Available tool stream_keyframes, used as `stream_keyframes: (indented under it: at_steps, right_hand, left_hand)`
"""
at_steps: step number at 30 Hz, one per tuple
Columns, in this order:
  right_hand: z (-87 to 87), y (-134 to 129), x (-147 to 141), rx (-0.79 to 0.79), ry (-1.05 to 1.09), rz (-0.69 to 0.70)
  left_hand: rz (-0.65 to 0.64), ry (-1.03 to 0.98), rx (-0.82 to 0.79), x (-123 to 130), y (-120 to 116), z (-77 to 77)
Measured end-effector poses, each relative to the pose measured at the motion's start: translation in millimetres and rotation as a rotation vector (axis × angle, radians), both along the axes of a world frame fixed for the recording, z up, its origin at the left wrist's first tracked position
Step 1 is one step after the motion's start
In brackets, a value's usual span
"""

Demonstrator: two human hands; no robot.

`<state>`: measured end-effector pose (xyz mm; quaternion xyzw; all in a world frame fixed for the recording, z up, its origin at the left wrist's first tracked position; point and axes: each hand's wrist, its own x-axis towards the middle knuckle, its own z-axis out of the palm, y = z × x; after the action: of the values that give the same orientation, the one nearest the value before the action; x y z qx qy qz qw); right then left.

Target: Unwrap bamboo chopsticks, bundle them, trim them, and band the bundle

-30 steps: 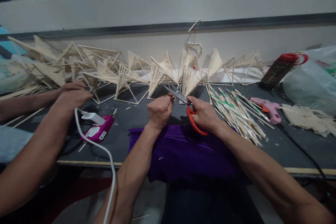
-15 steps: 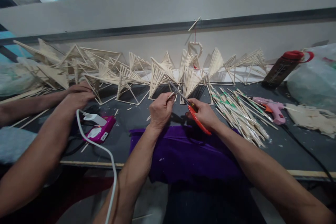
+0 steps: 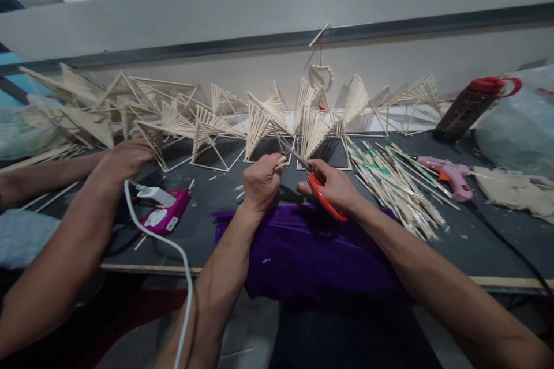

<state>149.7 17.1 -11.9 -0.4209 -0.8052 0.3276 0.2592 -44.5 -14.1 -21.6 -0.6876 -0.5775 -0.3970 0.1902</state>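
Observation:
In the head view my left hand [image 3: 262,182] is closed on thin wooden sticks [image 3: 281,162], whose short ends poke out past the thumb. My right hand [image 3: 333,184] grips red-handled scissors [image 3: 322,196], their blades parted and pointing up and left. The blades are just right of the stick ends; I cannot tell whether they touch. A purple cloth [image 3: 311,259] hangs over the table edge below both hands. Beyond them stand twisted stick frames [image 3: 314,132] built from rows of thin sticks.
A co-worker's hands [image 3: 127,158] are at a stick frame on the left. Near them lies a magenta power strip [image 3: 168,213] with a white cable [image 3: 184,265]. To the right are bundled sticks [image 3: 396,190], a pink glue gun [image 3: 452,177], a bottle [image 3: 470,106] and a plastic bag [image 3: 519,127].
The scissor blades have parted wider and swung slightly left. My left hand has shifted a little left, and more stick ends show at its thumb.

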Motion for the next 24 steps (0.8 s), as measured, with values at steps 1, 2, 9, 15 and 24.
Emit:
stream_keyframes:
  at_steps: [1, 2, 9, 15, 24]
  right_hand:
    - [0.2, 0.1, 0.5, 0.002, 0.001, 0.003]
    - [0.0, 0.4, 0.9, 0.006, 0.008, 0.004]
    - [-4.6, 3.0, 3.3, 0.062, 0.091, 0.062]
    - [-6.8, 5.0, 4.0, 0.147, 0.090, 0.056]
    - [-10.4, 8.7, 3.1, 0.194, -0.007, 0.026]
  left_hand:
    - [0.004, 0.013, 0.001, 0.2, -0.2, 0.0]
    - [0.009, 0.022, 0.000, 0.6, -0.5, 0.2]
    - [0.004, 0.029, -0.009, 4.7, -3.0, 2.1]
    - [-0.023, -0.004, 0.015, 5.5, -2.8, -0.8]
    - [0.003, -0.025, -0.055, 4.3, 2.0, -5.0]
